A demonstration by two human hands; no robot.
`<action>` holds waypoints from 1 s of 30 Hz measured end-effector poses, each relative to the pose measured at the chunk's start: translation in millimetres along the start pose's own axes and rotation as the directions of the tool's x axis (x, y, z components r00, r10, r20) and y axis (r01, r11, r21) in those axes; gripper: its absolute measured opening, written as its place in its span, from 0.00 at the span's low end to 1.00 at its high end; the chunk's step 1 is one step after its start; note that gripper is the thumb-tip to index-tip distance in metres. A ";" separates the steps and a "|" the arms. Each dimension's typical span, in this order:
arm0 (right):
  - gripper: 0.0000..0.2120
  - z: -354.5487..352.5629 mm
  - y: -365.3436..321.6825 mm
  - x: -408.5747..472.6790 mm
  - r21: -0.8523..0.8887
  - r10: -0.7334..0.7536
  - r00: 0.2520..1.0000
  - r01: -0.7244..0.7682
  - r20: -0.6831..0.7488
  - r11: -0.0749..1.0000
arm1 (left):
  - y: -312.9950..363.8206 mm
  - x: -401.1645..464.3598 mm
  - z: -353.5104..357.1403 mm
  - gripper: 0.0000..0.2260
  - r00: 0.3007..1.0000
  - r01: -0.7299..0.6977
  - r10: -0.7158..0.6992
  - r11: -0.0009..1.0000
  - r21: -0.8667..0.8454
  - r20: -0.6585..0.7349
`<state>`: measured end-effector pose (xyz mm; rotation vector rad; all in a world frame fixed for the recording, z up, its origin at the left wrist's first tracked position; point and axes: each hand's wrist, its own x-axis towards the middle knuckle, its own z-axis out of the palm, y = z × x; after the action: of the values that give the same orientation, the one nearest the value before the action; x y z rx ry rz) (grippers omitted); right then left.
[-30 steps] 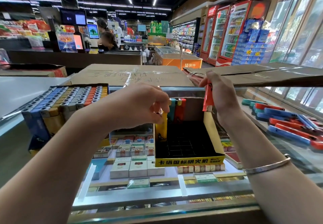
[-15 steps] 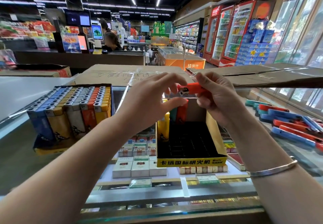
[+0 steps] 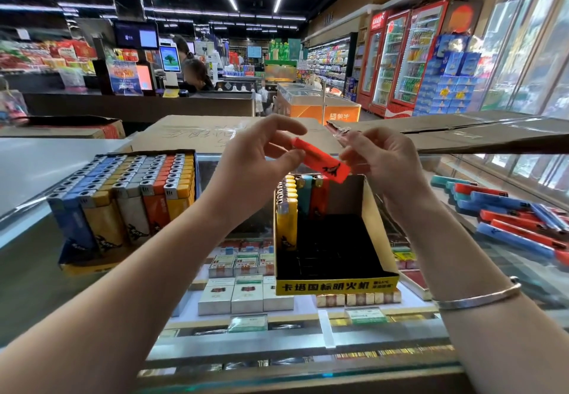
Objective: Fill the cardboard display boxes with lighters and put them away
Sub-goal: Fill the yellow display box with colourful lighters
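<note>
Orange plastic lighter is held in the air above the open display box, tilted, its far end pinched between the thumb and forefinger of the left hand. The right hand is just beside the lighter's lower, printed end, fingers loosely curled; whether they touch the lighter cannot be told. A metal bangle sits on the right forearm.

The display box, black inside with a yellow front strip, stands on the glass bench near its middle. It holds a row of yellow lighters along its left wall, plus one teal and one orange lighter at its far wall; the rest of its compartments are vacant.

A second display box stands toward the left edge of the bench, packed full with rows of blue, yellow, grey and orange lighters. Loose lighters in red, blue and teal lie in a heap toward the right edge. Flattened cardboard cartons lie along the far edge. Cigarette packs show beneath the glass.
</note>
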<state>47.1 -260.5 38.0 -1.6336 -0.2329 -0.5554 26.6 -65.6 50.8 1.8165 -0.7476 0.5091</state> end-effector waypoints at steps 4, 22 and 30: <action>0.07 -8.6 7.9 4.2 -0.373 0.109 0.993 -0.115 -0.036 0.921 | -3.6 0.3 3.5 0.12 0.998 -0.038 0.029 0.985 0.169 0.059; 0.15 -5.8 9.7 0.9 -0.366 0.389 0.904 -0.307 0.176 0.879 | 6.1 25.4 33.0 0.07 0.937 -0.254 -0.002 0.685 0.683 0.350; 0.15 -6.2 9.2 1.3 -0.369 0.388 0.902 -0.302 0.187 0.879 | 8.0 30.2 31.7 0.05 0.930 -0.261 -0.038 0.629 0.732 0.365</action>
<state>51.1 -268.1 31.0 -2.0234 -0.0276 -0.1033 42.3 -104.8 64.7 2.7470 -0.9808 0.6647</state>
